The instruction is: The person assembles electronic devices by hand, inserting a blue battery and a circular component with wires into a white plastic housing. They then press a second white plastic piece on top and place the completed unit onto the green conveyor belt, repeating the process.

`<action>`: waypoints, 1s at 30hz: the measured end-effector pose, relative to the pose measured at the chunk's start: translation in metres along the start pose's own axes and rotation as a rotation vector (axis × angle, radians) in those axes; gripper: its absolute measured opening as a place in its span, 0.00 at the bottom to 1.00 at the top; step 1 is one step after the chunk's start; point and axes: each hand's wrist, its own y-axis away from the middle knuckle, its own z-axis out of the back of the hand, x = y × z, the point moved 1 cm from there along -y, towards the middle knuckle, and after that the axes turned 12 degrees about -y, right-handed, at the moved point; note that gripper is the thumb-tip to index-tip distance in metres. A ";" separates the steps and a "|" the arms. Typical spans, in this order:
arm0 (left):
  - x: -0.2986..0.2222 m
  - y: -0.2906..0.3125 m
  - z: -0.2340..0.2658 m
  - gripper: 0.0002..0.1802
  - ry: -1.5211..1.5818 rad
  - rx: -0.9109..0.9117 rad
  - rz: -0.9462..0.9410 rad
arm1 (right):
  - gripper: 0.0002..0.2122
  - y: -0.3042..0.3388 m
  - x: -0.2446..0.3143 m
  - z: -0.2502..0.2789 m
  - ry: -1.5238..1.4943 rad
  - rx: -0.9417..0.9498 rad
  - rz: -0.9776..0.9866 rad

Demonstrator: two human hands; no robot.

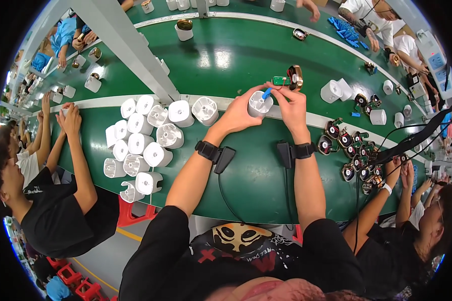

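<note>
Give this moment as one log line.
left hand: holds white cup; right hand: holds blue piece at cup's opening; more cups: left; speakers: right

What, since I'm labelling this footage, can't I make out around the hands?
Head view: whether the blue strip at the right hand touches the white cup inside; too small.
Head view: any fingers of the left hand behind the white cup; the cup hides them.
Head view: some black parts, partly covered by black cables.
</note>
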 end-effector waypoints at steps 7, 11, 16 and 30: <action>0.005 0.004 0.007 0.39 0.031 0.028 -0.050 | 0.10 0.000 0.015 -0.008 0.143 0.118 -0.013; 0.011 0.001 0.005 0.35 0.118 0.058 -0.074 | 0.10 0.012 -0.014 -0.011 -0.016 0.091 -0.057; 0.012 0.002 0.007 0.35 0.076 0.058 -0.017 | 0.08 0.020 -0.031 -0.025 -0.314 -0.136 -0.500; 0.014 0.000 0.004 0.36 0.117 0.055 -0.068 | 0.12 0.022 -0.030 -0.036 -0.752 -0.320 -0.589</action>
